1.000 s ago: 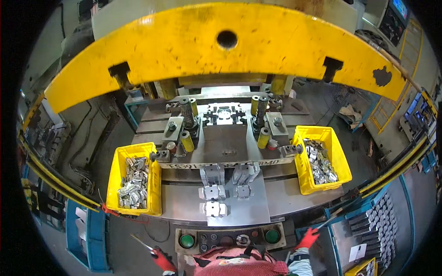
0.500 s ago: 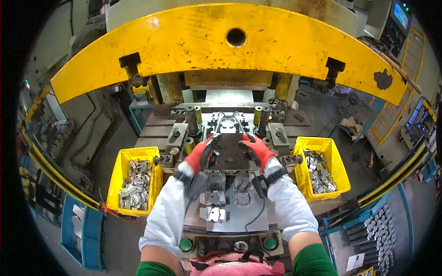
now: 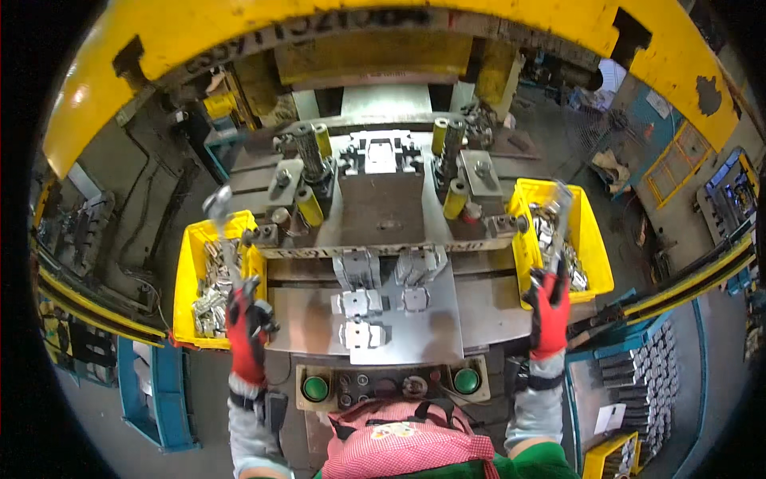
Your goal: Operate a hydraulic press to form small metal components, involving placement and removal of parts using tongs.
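My left hand [image 3: 249, 327], in a red and black glove, is closed round a long metal tool [image 3: 228, 239] that points up over the left yellow bin [image 3: 185, 275]. My right hand [image 3: 549, 319], gloved alike, grips a similar long metal tool [image 3: 561, 227] above the right yellow bin [image 3: 600, 275]. Both tools end in a blurred, rounded head; whether a part hangs on either cannot be made out. Silver metal pieces lie in both bins. Between my hands, formed metal parts [image 3: 361, 302] rest on a plate [image 3: 435, 339] in front of the press die [image 3: 379, 152].
A yellow press beam [image 3: 191, 40] spans the top. Guide posts [image 3: 309, 152] flank the die. Two green buttons [image 3: 316, 389] sit on a panel near my body. A blue rack [image 3: 159, 399] stands at left; rows of parts [image 3: 650, 391] fill a table at right.
Both hands have drawn back from the die and spread apart, carrying the tools outward over the bins. My view has shifted too, so the die and beam sit higher.
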Demonstrator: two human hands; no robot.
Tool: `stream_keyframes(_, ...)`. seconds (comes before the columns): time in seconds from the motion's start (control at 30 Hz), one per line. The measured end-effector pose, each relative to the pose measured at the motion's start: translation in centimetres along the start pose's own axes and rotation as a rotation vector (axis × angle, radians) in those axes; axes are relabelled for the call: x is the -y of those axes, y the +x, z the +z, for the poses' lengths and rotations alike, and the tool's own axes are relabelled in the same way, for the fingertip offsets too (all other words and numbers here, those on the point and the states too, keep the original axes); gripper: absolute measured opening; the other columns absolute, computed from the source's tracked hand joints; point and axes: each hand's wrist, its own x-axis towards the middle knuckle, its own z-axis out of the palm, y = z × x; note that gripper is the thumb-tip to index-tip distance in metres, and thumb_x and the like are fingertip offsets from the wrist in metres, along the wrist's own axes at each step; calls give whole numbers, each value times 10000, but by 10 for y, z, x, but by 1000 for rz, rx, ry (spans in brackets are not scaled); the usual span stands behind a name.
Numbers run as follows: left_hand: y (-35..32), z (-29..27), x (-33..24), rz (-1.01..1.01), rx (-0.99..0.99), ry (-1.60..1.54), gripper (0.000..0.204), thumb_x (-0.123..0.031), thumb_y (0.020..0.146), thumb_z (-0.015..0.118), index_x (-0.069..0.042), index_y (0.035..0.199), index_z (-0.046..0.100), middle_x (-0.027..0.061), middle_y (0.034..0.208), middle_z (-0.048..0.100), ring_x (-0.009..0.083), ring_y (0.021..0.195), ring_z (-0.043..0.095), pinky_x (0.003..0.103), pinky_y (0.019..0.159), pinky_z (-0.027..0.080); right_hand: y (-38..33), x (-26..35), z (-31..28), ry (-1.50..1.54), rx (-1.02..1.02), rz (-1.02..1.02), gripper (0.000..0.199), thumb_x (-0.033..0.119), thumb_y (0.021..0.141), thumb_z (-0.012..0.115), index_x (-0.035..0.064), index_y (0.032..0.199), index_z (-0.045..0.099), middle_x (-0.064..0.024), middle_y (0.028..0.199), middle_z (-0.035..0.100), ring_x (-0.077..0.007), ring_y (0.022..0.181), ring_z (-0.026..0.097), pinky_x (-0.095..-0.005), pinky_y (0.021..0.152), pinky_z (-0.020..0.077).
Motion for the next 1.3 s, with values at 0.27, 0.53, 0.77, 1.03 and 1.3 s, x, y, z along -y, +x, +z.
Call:
stream_keyframes(0.27, -70, -99, 77, -323, -170, -388, 382, -354, 841, 412, -32, 1046, 437, -37, 573, 361, 45, 399, 310, 179, 362, 298, -90, -58, -73, -418, -58, 217, 478, 24, 722, 548, -7, 1173, 391, -60, 936, 511, -105, 832, 460, -236, 750, 379)
stream_keyframes(0.53, -72, -59, 85, -1, 46, 89, 360, -153, 826, 426, -14, 1153, 369, 48, 814, 472, 130, 702, 473, 265, 629, 439, -117, -78, 44, -60, 635, 539, 534, 91, 729, 581, 72, 1217, 366, -10, 986, 528, -60, 894, 458, -225, 742, 384)
stream_keyframes(0.77, -102, -87, 88, -111, -166, -284, 284, -153, 819, 404, -40, 1080, 403, 34, 828, 465, 139, 724, 474, 333, 691, 456, -101, -51, 48, -70, 688, 459, 526, 133, 733, 599, 55, 1206, 382, 24, 810, 478, -53, 756, 424, -209, 695, 383)
stream_keyframes(1.03, -119, -109, 102, -86, -262, -73, 293, -141, 785, 453, -68, 1066, 414, 11, 736, 463, 121, 631, 476, 311, 596, 466, -2, 25, 108, 126, 701, 264, 425, 113, 791, 526, 29, 1185, 390, 23, 844, 485, -45, 780, 423, -192, 705, 377)
stream_keyframes(1.3, -123, -115, 107, -183, -337, -249, 312, -192, 776, 483, -93, 1069, 434, 1, 719, 477, 131, 647, 489, 355, 620, 457, 41, 27, 142, 27, 705, 118, 454, 112, 767, 536, 48, 1191, 386, -33, 906, 533, -72, 806, 455, -218, 737, 375)
